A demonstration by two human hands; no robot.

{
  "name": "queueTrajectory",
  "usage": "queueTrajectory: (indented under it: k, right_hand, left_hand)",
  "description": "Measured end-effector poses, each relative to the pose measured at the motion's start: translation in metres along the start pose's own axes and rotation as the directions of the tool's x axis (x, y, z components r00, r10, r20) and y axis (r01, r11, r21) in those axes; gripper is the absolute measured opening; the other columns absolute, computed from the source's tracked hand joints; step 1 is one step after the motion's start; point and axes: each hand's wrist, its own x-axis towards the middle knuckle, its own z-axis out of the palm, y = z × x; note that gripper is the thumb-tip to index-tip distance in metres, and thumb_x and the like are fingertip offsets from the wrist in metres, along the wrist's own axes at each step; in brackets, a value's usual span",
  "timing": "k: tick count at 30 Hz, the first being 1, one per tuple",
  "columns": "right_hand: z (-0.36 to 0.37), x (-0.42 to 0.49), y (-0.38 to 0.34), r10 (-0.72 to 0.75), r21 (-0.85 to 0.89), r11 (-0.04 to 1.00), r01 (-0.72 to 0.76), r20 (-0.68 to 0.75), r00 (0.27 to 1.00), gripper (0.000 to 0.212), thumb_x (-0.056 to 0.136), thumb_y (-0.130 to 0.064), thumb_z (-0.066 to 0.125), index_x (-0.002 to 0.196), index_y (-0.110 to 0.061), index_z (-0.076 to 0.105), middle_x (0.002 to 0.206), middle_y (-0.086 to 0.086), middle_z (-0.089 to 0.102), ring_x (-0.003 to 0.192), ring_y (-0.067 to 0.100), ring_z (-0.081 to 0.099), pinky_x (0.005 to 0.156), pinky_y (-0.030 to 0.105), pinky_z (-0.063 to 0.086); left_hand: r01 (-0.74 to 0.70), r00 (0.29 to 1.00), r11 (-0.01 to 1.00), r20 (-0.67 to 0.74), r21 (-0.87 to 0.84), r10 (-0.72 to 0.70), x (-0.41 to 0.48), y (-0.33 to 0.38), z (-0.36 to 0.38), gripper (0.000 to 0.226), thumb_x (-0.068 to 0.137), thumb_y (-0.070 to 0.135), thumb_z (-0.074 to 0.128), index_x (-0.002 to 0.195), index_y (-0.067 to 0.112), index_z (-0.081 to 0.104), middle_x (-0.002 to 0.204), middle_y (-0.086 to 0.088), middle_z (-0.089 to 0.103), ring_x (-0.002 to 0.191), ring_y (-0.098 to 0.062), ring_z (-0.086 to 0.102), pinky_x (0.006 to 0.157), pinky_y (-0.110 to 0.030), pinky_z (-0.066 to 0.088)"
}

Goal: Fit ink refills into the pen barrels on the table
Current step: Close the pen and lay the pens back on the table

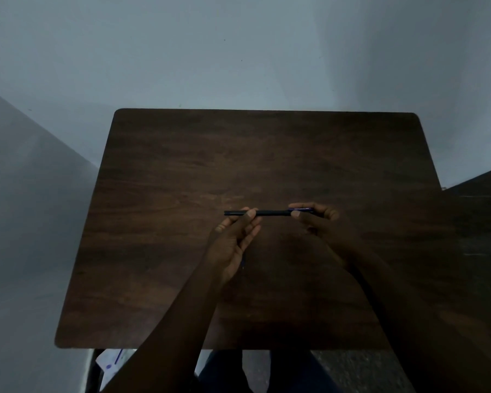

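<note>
Where the dark wooden table [182, 171] filled the middle of the view, both hands were raised over its centre. The left hand [233, 239] pinched the left part of a dark pen [270, 213] between thumb and fingertips. The right hand [321, 222] gripped the pen's right end, fingers closed around it. The pen lay level between them, above the tabletop.

The right hand [316, 222] covers the pen's [270, 213] right end; below the bench's [182, 165] near edge, papers [111, 361] are too dim to read.
</note>
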Motion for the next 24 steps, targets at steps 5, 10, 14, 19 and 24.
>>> queueTrajectory:
  k: [5, 10, 14, 19, 24]
  right_hand:
    - [0.0104, -0.0018, 0.0026, -0.019, -0.036, 0.999, 0.02, 0.013, 1.0, 0.023, 0.083, -0.013, 0.072, 0.106, -0.014, 0.074, 0.105, 0.012, 0.075, 0.09, 0.023, 0.072, 0.072, 0.032, 0.058]
    - [0.0123, -0.005, -0.0009, -0.031, -0.068, 0.997, 0.032, 0.007, 0.999, 0.02, 0.084, -0.013, 0.072, 0.104, -0.014, 0.074, 0.098, 0.008, 0.076, 0.088, 0.02, 0.073, 0.072, 0.031, 0.061]
    - [0.0088, -0.0049, 0.0021, -0.026, -0.107, 0.994, 0.026, 0.003, 1.0, 0.022, 0.081, -0.019, 0.077, 0.102, -0.019, 0.076, 0.099, 0.008, 0.077, 0.09, 0.02, 0.073, 0.069, 0.031, 0.058]
    - [0.009, -0.0062, 0.0015, -0.038, -0.089, 0.995, 0.038, -0.001, 0.999, 0.021, 0.081, -0.016, 0.075, 0.102, -0.015, 0.075, 0.095, 0.009, 0.078, 0.083, 0.019, 0.074, 0.065, 0.028, 0.059]
    - [0.0108, -0.006, 0.0049, -0.033, -0.067, 0.997, 0.03, -0.03, 0.999, 0.023, 0.082, -0.016, 0.075, 0.105, -0.013, 0.074, 0.096, 0.01, 0.077, 0.086, 0.021, 0.074, 0.069, 0.032, 0.061]
  left_hand:
    - [-0.002, 1.0, 1.0, 0.025, 0.011, 0.002, -0.0015, -0.0039, 0.0047, 0.015, 0.089, 0.003, 0.064, 0.103, 0.008, 0.067, 0.091, -0.003, 0.079, 0.084, -0.012, 0.076, 0.073, -0.022, 0.06]
    - [0.0, 0.999, 1.0, 0.035, 0.032, -0.001, -0.0022, -0.0044, 0.0046, 0.018, 0.087, 0.005, 0.067, 0.105, 0.006, 0.066, 0.093, -0.004, 0.079, 0.088, -0.013, 0.076, 0.074, -0.022, 0.06]
    - [-0.012, 0.999, 0.998, 0.041, 0.065, 0.009, -0.0029, -0.0055, 0.0054, 0.02, 0.086, 0.005, 0.067, 0.106, 0.005, 0.066, 0.092, -0.004, 0.079, 0.088, -0.013, 0.076, 0.076, -0.023, 0.06]
    - [-0.015, 0.999, 0.997, 0.046, 0.08, 0.012, -0.0032, -0.0082, 0.0046, 0.022, 0.086, 0.005, 0.068, 0.108, 0.005, 0.065, 0.092, -0.003, 0.079, 0.089, -0.014, 0.075, 0.079, -0.024, 0.061]
    - [-0.037, 0.998, 0.996, 0.046, 0.077, 0.033, -0.0004, -0.0109, 0.0073, 0.022, 0.086, 0.005, 0.068, 0.107, 0.005, 0.065, 0.091, -0.002, 0.078, 0.087, -0.013, 0.075, 0.075, -0.023, 0.06]
